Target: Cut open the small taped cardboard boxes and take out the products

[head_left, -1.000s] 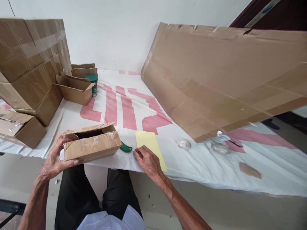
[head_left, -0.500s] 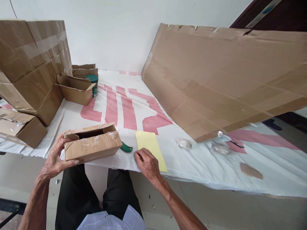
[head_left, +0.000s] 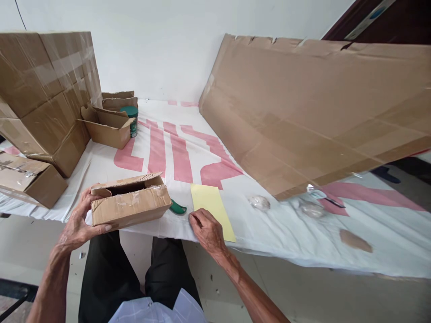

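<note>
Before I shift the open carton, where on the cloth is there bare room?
The widest bare patch of cloth lies beyond the open carton, between the green tub and the cardboard sheet. A narrower one separates the yellow paper from the nearer clear packet. Crowded: the left end, by stacked boxes, and around the right hand.

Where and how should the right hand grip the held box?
Probably clasp the right end of the box, coming from the right: that end is free, the left hand holds the opposite one, and the raised flap along the far top edge looks flimsy.

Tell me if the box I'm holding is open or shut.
Open: the box shows a dark gap along its top. Contents: cannot tell.
</note>
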A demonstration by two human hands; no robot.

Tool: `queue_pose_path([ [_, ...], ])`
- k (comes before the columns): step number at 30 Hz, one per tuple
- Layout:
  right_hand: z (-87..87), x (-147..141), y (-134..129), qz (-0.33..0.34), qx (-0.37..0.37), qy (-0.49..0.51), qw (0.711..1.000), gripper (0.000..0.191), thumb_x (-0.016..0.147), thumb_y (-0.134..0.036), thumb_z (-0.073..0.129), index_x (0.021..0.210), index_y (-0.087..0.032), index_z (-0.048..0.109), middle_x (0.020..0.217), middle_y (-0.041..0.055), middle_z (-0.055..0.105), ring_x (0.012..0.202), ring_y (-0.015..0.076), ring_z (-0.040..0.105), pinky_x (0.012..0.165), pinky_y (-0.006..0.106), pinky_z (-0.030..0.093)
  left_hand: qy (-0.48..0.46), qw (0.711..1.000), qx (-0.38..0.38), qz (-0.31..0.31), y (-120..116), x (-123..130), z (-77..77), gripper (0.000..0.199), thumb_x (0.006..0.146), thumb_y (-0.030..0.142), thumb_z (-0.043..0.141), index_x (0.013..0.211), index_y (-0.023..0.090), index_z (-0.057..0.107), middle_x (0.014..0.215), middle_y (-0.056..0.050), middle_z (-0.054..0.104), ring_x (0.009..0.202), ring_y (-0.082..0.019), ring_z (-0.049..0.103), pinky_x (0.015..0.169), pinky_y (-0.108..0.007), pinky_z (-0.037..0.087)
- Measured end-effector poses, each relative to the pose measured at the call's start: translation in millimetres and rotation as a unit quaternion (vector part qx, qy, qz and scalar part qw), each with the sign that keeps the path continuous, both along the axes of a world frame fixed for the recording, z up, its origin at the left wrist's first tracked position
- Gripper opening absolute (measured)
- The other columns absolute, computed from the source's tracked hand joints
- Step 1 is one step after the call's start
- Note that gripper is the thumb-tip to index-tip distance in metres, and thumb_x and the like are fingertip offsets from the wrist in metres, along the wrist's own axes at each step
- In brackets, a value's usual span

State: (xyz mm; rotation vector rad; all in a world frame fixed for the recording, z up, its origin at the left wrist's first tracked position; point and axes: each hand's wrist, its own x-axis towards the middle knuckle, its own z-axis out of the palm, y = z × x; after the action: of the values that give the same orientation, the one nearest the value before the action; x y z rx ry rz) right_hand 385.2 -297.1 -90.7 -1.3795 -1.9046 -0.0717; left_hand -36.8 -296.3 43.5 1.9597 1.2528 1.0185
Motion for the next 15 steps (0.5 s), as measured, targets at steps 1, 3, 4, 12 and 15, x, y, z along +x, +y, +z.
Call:
queue_pose_path([
  [1, -0.1, -0.7, -0.1, 0.001, -0.002, 0.002, 1.0, 0.025, 0.106, -0.018, 0.053, 0.083, -0.025, 0.061, 0.076, 0.0023, 0.062, 0.077, 0.0207, 0.061, 0.075, 0.032, 0.045, -0.001, 1.0, -0.001, 0.001, 0.0, 0.0, 0.3, 0.06, 0.083, 0.053, 0.091, 0.134, 0.032, 0.067, 0.163, -0.013, 0.051, 0.156, -0.04, 0.044, 0.128, -0.06, 0.041],
  [3, -0.4, -2.4, -0.2, 0.0, -0.009, 0.006, 1.0, 0.025, 0.106, -0.019, 0.053, 0.084, -0.025, 0.062, 0.077, 0.0026, 0.063, 0.078, 0.021, 0.062, 0.075, 0.032, 0.046, 0.001, 1.0, -0.001, 0.002, 0.0, 0.1, 0.9, 0.061, 0.083, 0.053, 0.091, 0.135, 0.032, 0.067, 0.165, -0.014, 0.049, 0.156, -0.04, 0.045, 0.128, -0.06, 0.041],
  [4, -0.6, -3.3, -0.1, -0.001, -0.014, 0.008, 1.0, 0.025, 0.107, -0.019, 0.053, 0.084, -0.025, 0.062, 0.077, 0.0029, 0.063, 0.078, 0.0212, 0.062, 0.075, 0.033, 0.046, 0.003, 1.0, -0.001, 0.002, -0.1, 0.2, 1.3, 0.061, 0.083, 0.053, 0.091, 0.135, 0.032, 0.067, 0.165, -0.014, 0.049, 0.156, -0.04, 0.045, 0.128, -0.059, 0.041],
  [12, 1.3, -8.8, 2.1, 0.002, -0.038, 0.023, 0.999, 0.024, 0.106, -0.021, 0.053, 0.085, -0.025, 0.065, 0.08, 0.0045, 0.066, 0.08, 0.0222, 0.064, 0.077, 0.034, 0.048, -0.006, 1.0, -0.01, 0.012, -1.2, 2.5, 2.8, 0.059, 0.082, 0.055, 0.092, 0.131, 0.031, 0.069, 0.163, -0.014, 0.05, 0.156, -0.04, 0.044, 0.128, -0.059, 0.042],
  [15, 2.0, -10.1, 2.4, 0.005, -0.034, 0.021, 0.999, 0.025, 0.107, -0.021, 0.052, 0.085, -0.025, 0.064, 0.08, 0.004, 0.065, 0.08, 0.0217, 0.064, 0.077, 0.034, 0.048, -0.006, 1.0, -0.011, 0.011, -1.3, 2.2, 2.9, 0.059, 0.083, 0.056, 0.091, 0.131, 0.032, 0.069, 0.162, -0.014, 0.051, 0.156, -0.04, 0.045, 0.127, -0.059, 0.043],
])
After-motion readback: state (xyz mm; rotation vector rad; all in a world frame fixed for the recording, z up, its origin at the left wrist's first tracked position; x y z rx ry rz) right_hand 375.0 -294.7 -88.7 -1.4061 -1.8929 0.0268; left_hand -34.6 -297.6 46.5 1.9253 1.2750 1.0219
